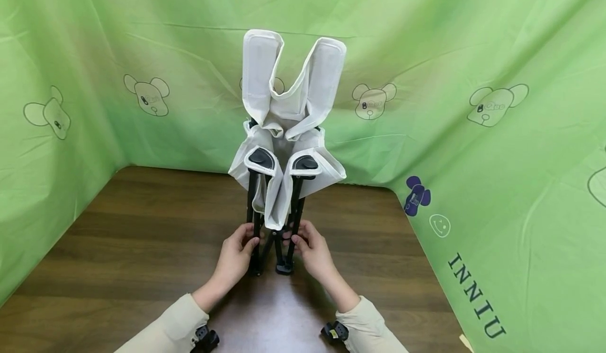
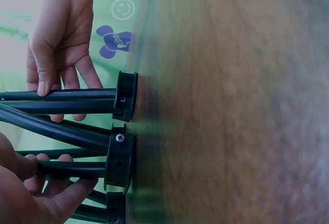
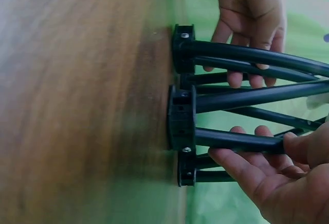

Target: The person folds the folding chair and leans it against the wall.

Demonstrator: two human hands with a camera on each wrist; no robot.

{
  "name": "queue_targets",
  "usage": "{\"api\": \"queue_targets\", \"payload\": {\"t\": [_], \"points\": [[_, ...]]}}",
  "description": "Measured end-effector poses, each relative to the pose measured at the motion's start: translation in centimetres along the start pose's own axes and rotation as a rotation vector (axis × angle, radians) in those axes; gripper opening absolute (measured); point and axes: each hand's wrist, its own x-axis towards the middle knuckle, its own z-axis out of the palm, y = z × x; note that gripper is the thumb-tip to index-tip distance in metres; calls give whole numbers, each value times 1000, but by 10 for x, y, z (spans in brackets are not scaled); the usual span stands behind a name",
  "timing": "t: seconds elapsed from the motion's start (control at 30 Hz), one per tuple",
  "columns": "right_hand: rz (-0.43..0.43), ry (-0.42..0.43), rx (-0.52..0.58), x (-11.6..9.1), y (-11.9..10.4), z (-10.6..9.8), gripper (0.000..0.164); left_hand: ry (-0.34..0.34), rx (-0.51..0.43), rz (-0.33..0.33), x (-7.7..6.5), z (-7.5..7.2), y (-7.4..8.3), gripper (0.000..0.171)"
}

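Observation:
A folding chair with white fabric (image 1: 261, 74) and black tube legs (image 1: 252, 200) stands upright, its frame drawn together. The fabric hangs in folds, and black caps (image 1: 305, 162) sit in its front corners. Down low, my left hand (image 1: 234, 253) grips the left front leg, thumb in front and fingers behind. Opposite, my right hand (image 1: 314, 253) holds the right front leg the same way. In the left wrist view, black plastic feet (image 2: 121, 160) with screws touch the tabletop. The right wrist view shows a leg tube (image 3: 236, 139) between my right thumb and fingers.
The brown wooden table (image 1: 156, 248) lies under the chair. Green cloth with bear prints (image 1: 189, 106) hangs behind it and along both sides. Close behind the chair, this cloth meets the table's back edge. Wrist cameras (image 1: 335, 333) sit on both sleeves.

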Motion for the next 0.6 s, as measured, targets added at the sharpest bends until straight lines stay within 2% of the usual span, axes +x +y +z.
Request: {"api": "queue_targets", "payload": {"t": [0.13,0.27,0.43,0.6], "points": [[-12,25,-40,-5,-3,3,27,-15,64,34,-1,2,0,20],[-41,23,-61,-10,-20,4,27,-23,108,60,0,4,0,20],[-82,-4,-70,-13,-37,4,23,-11,139,57,-1,4,2,20],[-110,1,-72,-11,-35,6,23,-6,153,43,0,5,4,19]]}}
